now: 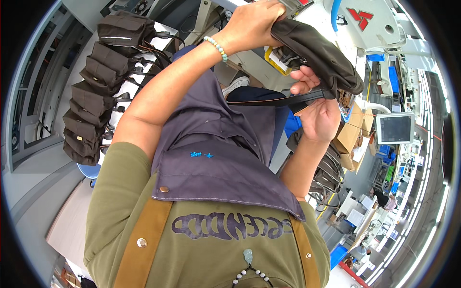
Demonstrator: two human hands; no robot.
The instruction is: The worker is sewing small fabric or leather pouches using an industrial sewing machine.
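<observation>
A dark brown fabric bag (319,55) is held up at the upper right, tilted, over a white work surface. My left hand (252,26) grips its upper left edge; the fingertips are partly hidden. Lower down, my right hand (319,117) is curled around a black strap (269,102) of the bag, its fingers bent against the bag's underside. The strap's free length runs leftward across my lap and has a brown edge. Behind the bag lies a yellow-edged item (278,60), mostly covered.
On my left, several similar dark bags (93,103) stand in a row with straps hanging. A white machine (372,21) is at the upper right. Beyond my right arm are cardboard boxes (350,129), a screen (395,128) and more bags (329,168).
</observation>
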